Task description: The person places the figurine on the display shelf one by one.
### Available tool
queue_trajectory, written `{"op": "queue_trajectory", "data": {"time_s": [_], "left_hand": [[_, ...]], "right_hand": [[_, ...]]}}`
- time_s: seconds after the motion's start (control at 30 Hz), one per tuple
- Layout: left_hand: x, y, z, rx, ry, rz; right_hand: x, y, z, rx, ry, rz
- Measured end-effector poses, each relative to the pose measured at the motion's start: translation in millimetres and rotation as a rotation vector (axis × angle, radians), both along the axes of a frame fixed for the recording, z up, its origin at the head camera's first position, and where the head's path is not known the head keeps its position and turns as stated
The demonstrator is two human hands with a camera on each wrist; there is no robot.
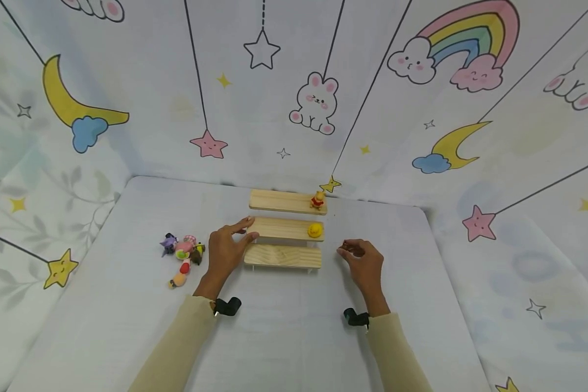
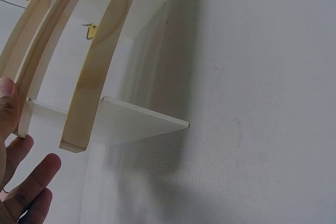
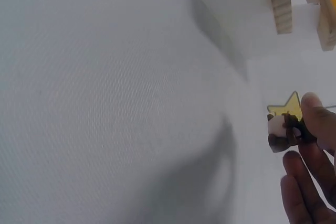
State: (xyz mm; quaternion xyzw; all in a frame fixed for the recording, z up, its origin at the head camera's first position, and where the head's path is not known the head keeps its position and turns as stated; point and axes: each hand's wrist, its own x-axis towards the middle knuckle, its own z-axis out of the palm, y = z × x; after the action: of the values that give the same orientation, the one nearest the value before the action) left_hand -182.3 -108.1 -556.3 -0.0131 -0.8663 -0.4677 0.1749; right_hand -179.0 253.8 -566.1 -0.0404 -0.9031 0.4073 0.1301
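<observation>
A three-step wooden shelf (image 1: 283,256) stands mid-table. A small bear figure in a red shirt (image 1: 317,199) is on the right end of its top step, and a round yellow figure (image 1: 315,230) is on the middle step. My left hand (image 1: 249,228) pinches the left end of the middle step between index finger and thumb. In the left wrist view the thumb (image 2: 6,98) lies against the shelf (image 2: 100,66). My right hand (image 1: 345,251) hovers right of the shelf, and in the right wrist view it pinches a small brown-and-white figure (image 3: 278,132).
A heap of several small toy figures (image 1: 183,253) lies on the table just left of my left hand. The white table (image 1: 294,326) is walled on three sides by cloth printed with stars, moons and a rainbow.
</observation>
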Motion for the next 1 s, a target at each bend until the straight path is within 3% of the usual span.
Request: {"op": "queue_trajectory", "data": {"time_s": [0.57, 1.0], "left_hand": [[-0.6, 0, -1.2, 0.005, 0.006, 0.002], [0.6, 1, 1.2, 0.029, -0.010, -0.002]], "right_hand": [[22.2, -27, 17.5, -0.079, 0.113, 0.095], [27.8, -48, 11.8, -0.095, 0.136, 0.130]]}}
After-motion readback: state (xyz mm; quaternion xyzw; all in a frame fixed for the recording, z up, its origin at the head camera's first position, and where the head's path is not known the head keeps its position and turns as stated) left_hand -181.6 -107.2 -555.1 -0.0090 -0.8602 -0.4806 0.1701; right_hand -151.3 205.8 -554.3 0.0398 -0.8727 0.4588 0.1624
